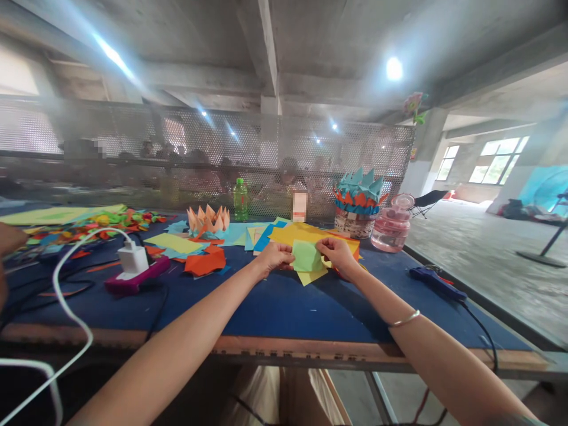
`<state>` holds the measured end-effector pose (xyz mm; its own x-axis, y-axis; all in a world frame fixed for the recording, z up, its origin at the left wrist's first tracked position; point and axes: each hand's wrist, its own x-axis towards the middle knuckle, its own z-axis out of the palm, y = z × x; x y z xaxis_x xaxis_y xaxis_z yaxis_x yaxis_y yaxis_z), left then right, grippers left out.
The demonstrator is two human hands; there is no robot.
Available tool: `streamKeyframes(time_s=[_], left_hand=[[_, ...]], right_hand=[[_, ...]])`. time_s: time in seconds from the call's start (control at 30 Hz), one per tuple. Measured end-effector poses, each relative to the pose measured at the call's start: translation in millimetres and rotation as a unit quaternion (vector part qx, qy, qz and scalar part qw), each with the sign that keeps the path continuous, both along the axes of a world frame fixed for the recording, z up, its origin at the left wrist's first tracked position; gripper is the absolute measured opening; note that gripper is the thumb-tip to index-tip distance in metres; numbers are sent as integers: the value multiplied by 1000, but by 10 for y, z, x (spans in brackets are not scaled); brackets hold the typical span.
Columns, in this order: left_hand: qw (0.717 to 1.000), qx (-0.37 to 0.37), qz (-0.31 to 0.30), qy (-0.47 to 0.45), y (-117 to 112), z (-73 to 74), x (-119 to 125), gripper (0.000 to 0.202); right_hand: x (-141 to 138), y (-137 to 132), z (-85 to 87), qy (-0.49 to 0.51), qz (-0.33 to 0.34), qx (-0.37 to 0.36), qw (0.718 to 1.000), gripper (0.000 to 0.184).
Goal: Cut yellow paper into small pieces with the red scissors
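A light green square of paper [306,256] is held up between both hands above the blue table. My left hand [276,258] pinches its left edge, and my right hand [337,254] pinches it near the upper right corner. Below it, a yellow-green sheet [312,277] pokes out. Just behind lie yellow sheets [288,234] and blue ones [265,238] in a loose stack. Orange folded paper [205,261] rests left of my left hand. A peach crown of folded paper points [208,221] stands farther back.
A purple power strip [137,276] with a white plug [132,258] and cables lies left. Colourful scraps [106,222] are heaped behind it. A green bottle [240,200], a basket with folded paper [355,222], a pink jug [390,228] and a blue-handled corded tool [437,284] stand or lie around.
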<state>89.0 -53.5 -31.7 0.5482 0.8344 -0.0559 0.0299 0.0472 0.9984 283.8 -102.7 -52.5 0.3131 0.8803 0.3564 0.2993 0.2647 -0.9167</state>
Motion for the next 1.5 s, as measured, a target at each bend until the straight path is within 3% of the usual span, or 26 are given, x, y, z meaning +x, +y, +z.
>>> streamKeyframes(time_s=[0.27,0.7,1.0,1.5], left_hand=[[1000,12,9,14,-11,13,-13,19],[998,22,61,-9,55,8,-27,19],[999,11,3,32,68,-19,-30,38],[996,29,63,53,99,-7,-8,22]], right_hand=[[5,5,-6,-6,9,-10,1000,24],[-28,-33,-7,-80,78,-44,993,35],[-33,-26,14,-82,61,-13,995,38],[-50,-28,8,-51,64,-8,997,36]])
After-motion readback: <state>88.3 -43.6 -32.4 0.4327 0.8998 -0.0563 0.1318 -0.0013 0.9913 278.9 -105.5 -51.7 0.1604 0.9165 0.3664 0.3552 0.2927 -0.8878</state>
